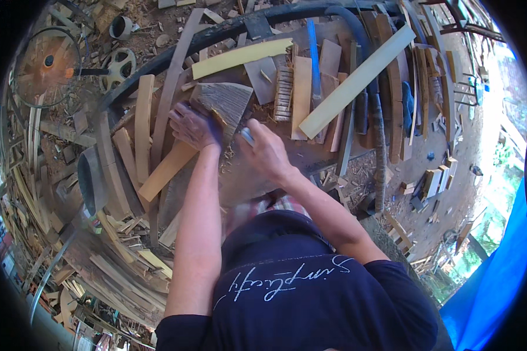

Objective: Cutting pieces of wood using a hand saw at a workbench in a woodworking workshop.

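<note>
A weathered grey wooden block [231, 99] with a rough, jagged near edge rests on the workbench before me. My left hand [194, 127] is closed on its left side, fingers bent and slightly blurred. Close to the block's near right edge, my right hand [267, 147] is wrapped round a small pale grey-blue object [247, 136], perhaps a tool handle; most of it is hidden in the fist. Under my left wrist lies a light-brown board [168, 169]. Small wood shavings and dust are scattered between the hands.
Behind the block lies a pale yellowish board [243, 57]. A long pale plank [357, 82] slants across other strips at right, near a blue strip [314, 55]. Wood scraps pile up at left, beside a spoked wheel [48, 67]. A blue tarp [489, 286] hangs lower right.
</note>
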Demonstrator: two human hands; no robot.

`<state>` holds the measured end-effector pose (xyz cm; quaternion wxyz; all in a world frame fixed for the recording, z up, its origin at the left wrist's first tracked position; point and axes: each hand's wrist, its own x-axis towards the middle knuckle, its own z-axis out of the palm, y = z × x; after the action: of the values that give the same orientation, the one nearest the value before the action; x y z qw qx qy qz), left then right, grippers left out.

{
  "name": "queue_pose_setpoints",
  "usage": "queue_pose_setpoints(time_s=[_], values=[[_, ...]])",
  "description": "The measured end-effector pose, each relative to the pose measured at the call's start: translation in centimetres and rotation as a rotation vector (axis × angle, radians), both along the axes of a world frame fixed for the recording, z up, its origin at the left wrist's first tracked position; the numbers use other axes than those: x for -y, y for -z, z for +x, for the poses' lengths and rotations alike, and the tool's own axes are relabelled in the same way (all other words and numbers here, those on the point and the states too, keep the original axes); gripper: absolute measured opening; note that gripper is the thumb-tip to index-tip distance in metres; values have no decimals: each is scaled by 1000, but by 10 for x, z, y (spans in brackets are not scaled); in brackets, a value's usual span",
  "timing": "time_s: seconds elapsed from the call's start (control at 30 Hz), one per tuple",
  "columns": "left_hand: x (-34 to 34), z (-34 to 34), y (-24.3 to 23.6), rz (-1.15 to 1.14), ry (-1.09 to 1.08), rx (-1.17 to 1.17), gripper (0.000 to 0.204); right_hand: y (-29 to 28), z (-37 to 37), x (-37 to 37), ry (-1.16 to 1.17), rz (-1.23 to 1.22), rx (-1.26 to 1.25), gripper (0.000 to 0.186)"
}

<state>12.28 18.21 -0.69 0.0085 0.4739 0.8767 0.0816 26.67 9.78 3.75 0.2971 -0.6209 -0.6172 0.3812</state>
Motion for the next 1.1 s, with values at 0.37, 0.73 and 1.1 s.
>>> queue_pose_setpoints(time_s=[0.37,0.73,1.1], values=[[2,-5,0,40,-140,98,33,-8,42,74,-90,10,163,24],[37,-4,-3,109,88,-49,27,0,36,53,-105,36,73,23],[41,-17,7,72,134,85,47,-5,69,50,-284,62,331,25]])
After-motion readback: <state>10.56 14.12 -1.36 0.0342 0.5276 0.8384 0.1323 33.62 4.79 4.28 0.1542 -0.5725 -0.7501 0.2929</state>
